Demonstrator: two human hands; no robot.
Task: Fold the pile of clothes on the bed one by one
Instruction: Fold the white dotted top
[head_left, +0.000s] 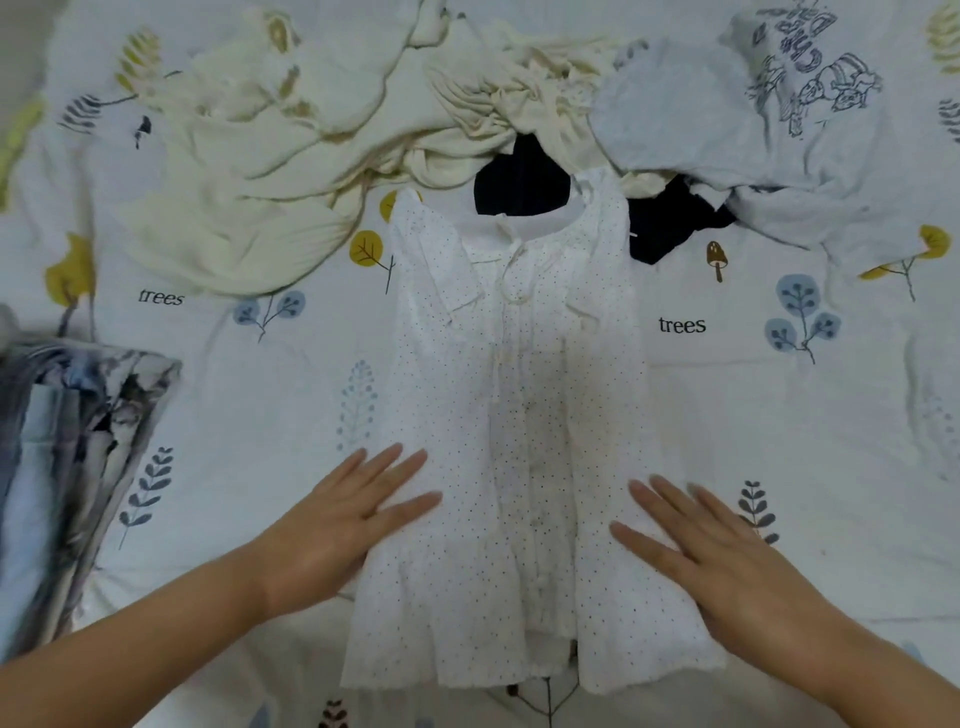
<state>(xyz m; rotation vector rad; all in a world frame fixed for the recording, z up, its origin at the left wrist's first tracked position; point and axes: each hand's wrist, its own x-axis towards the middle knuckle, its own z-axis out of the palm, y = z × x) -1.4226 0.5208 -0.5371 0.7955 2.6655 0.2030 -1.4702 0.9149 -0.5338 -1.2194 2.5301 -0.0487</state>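
Observation:
A white blouse with small dark dots (514, 415) lies flat in the middle of the bed, neck away from me, its sides folded inward. My left hand (343, 519) rests palm down on the blouse's lower left edge, fingers spread. My right hand (711, 556) lies flat on its lower right side, fingers apart. Neither hand grips any cloth. Beyond the blouse lies the pile: a cream garment (260, 156), a black garment (524, 176) and a pale grey shirt with a line drawing (753, 114).
The bed sheet (753, 415) is white with printed trees and leaves. A folded stack of grey-blue patterned cloth (67, 467) sits at the left edge. More cream cloth (519, 78) is bunched at the top centre.

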